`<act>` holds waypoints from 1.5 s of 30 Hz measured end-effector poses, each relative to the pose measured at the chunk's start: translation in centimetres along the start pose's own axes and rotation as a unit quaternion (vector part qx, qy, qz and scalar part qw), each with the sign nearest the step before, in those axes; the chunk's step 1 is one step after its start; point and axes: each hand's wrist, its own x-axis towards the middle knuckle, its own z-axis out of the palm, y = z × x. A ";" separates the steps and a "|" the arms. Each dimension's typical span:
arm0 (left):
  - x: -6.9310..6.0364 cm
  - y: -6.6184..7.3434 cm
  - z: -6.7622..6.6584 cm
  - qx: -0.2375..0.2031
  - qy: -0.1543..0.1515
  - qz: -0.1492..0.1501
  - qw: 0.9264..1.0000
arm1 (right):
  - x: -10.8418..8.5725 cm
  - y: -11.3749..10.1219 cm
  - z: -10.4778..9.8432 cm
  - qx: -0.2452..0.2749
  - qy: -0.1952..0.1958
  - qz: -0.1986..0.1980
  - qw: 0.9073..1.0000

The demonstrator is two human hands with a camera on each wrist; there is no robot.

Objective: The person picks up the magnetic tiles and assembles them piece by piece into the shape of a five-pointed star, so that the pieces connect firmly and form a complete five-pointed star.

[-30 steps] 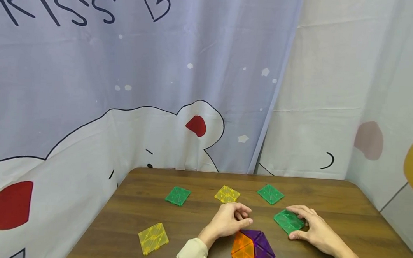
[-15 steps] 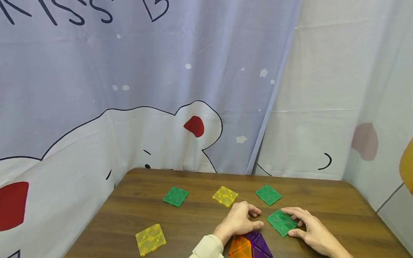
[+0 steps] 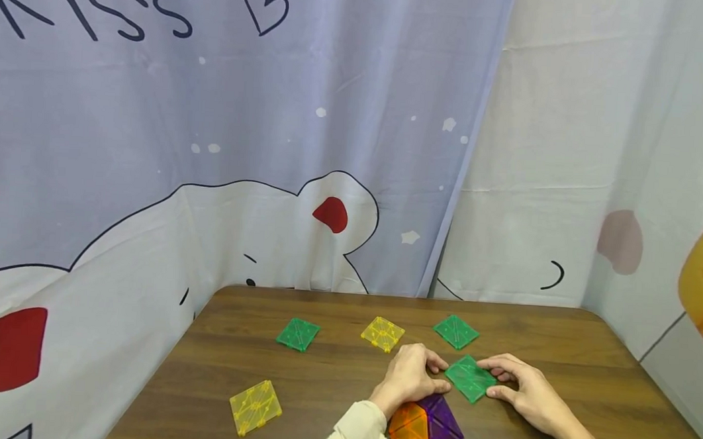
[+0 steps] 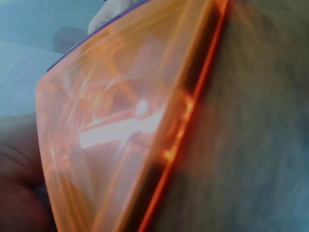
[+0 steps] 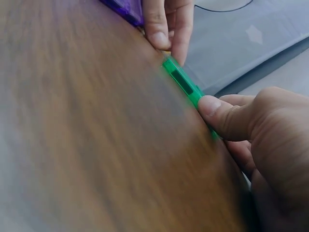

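A green see-through magnetic tile (image 3: 470,379) lies on the table between the two hands. My right hand (image 3: 524,391) pinches its right corner, thumb on the near edge and fingers on the far edge; the right wrist view shows the thumb on the rim of the tile (image 5: 186,83). My left hand (image 3: 412,374) has its loosely bent fingertips at the tile's left corner, seeming to touch it. Just below the left hand is a joined set of orange triangular tiles (image 3: 410,430) and purple triangular tiles (image 3: 445,426). Orange tile (image 4: 116,116) fills much of the left wrist view, blurred.
Behind the hands lie another green tile (image 3: 455,332), a yellow tile (image 3: 383,334) and a green tile (image 3: 298,335). A second yellow tile (image 3: 255,407) is at the left on the wooden table (image 3: 194,377). A printed curtain (image 3: 272,142) hangs behind the table.
My right hand has slid the green tile leftward. My left hand has moved right and slightly up, until its fingertips meet the tile's left corner.
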 end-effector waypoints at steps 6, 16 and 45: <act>-0.1 0.2 0.3 0.005 0.020 0.007 1.000 | 0.0 -0.2 0.3 0.015 0.017 -0.004 1.000; 0.1 0.0 0.3 0.006 0.014 0.002 1.000 | -0.1 0.2 0.0 0.133 0.031 0.015 0.991; 0.4 -0.7 -0.1 -0.216 0.002 0.010 0.976 | -0.2 0.1 -0.1 0.120 0.038 0.118 0.985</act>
